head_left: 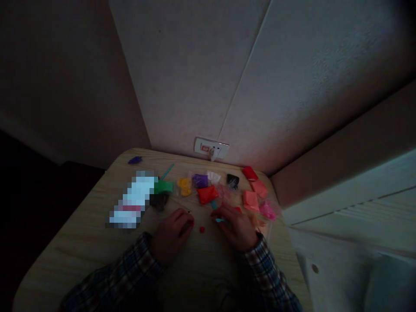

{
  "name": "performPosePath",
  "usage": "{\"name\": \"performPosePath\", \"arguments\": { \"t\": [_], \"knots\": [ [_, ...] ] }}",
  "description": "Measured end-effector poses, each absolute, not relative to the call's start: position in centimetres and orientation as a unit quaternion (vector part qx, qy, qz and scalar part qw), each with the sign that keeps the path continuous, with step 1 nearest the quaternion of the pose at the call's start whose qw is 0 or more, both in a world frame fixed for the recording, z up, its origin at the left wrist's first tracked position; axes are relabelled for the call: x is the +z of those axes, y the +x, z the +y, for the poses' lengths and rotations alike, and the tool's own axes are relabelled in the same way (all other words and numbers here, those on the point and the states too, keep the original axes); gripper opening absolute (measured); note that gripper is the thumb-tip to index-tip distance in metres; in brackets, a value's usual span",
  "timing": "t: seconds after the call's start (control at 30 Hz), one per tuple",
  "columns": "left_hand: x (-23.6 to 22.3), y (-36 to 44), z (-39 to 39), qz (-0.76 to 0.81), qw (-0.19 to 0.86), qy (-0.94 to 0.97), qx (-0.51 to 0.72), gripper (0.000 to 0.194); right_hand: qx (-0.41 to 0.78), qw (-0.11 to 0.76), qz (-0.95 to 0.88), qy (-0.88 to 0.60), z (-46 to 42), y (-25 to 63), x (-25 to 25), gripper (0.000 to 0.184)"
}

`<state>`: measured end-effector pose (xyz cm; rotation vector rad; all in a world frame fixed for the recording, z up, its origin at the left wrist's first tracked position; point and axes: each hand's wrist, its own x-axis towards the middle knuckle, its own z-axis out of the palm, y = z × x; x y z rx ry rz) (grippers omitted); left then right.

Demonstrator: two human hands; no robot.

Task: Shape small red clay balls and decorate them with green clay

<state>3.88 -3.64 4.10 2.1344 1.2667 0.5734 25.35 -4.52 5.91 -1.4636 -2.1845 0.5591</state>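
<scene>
My left hand (172, 236) rests low over the table with its fingers curled together. A bit of red, seemingly soft clay, shows at its fingertips; most of it is hidden. My right hand (238, 227) pinches a small light-blue plastic tool (219, 220), whose tip points left. Between the two hands a small red clay ball (202, 229) lies on the wooden table (195, 277), touched by neither. Just beyond the hands lies a red packet (208, 195).
Packets of coloured clay lie along the back: green (164, 186), yellow (185, 186), purple (199, 180), black (232, 181), salmon (251, 200) and pink (269, 210). A blue stick (168, 171) lies behind. A blurred-out bright object (134, 199) is at left. A wall socket (212, 148) sits behind the table.
</scene>
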Motion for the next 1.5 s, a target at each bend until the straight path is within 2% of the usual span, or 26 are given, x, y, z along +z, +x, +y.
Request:
{"name": "performPosePath", "arguments": {
  "t": [0.17,0.3,0.43,0.6,1.27,1.4,1.5],
  "knots": [
    [4.4,4.0,-3.7,0.487,0.274,0.807,0.189,0.013,0.209,0.136,-0.827,-0.504,-5.0,23.5,5.8,0.015],
    [5.0,4.0,-4.1,0.478,0.298,0.800,0.206,0.011,0.217,0.111,-0.832,-0.499,-4.8,23.1,5.4,0.014],
    [4.9,4.0,-4.3,0.468,0.293,0.801,0.232,0.013,0.217,0.125,-0.813,-0.526,-4.4,24.1,5.1,0.011],
    [4.3,4.1,-4.2,0.459,0.292,0.813,0.208,0.013,0.206,0.138,-0.796,-0.552,-4.1,24.6,4.6,0.015],
    [4.6,4.1,-3.5,0.473,0.325,0.791,0.211,0.019,0.205,0.120,-0.814,-0.530,-4.2,23.3,4.3,0.016],
    [4.8,3.7,-3.9,0.450,0.293,0.808,0.244,0.026,0.198,0.153,-0.813,-0.526,-4.2,23.6,4.1,0.015],
    [6.0,2.7,-3.4,0.437,0.198,0.820,0.312,0.027,0.192,0.193,-0.805,-0.526,-4.1,24.1,4.1,0.018]
  ]
}}
